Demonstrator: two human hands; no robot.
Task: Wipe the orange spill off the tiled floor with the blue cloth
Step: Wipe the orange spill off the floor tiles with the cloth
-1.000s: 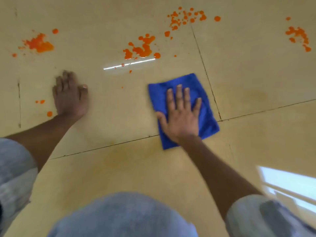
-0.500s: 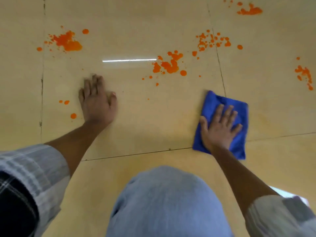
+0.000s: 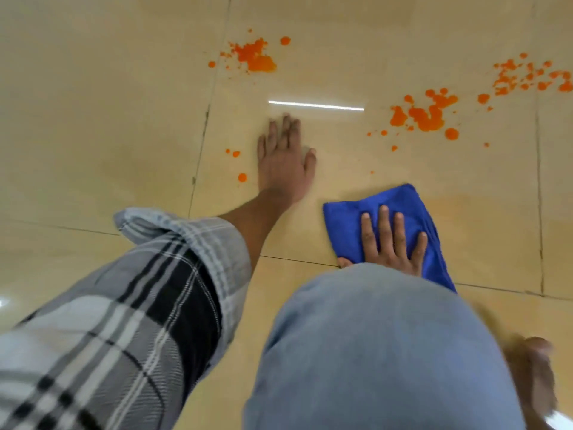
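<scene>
My right hand [image 3: 391,243] lies flat with straight fingers on the folded blue cloth [image 3: 412,212], pressing it onto the beige tiled floor [image 3: 356,181]. My knee hides the wrist and the cloth's near edge. My left hand [image 3: 285,156] rests flat on the floor, fingers spread, to the cloth's upper left. Orange spill patches lie beyond both hands: one [image 3: 257,57] at the top centre, a bigger one [image 3: 428,114] up right of the cloth, a scatter [image 3: 527,76] at the far right edge, and small drops [image 3: 242,177] just left of my left hand.
My knee in light blue jeans [image 3: 387,352] fills the lower middle, and my plaid sleeve [image 3: 139,305] the lower left. A bare foot [image 3: 536,377] shows blurred at the lower right. Dark grout lines [image 3: 201,135] cross the floor. A faint damp smear [image 3: 455,203] sits right of the cloth.
The view has swung left. My right hand has slid the cloth back to the left, nearer my left hand and my knee. My left hand has stayed planted.
</scene>
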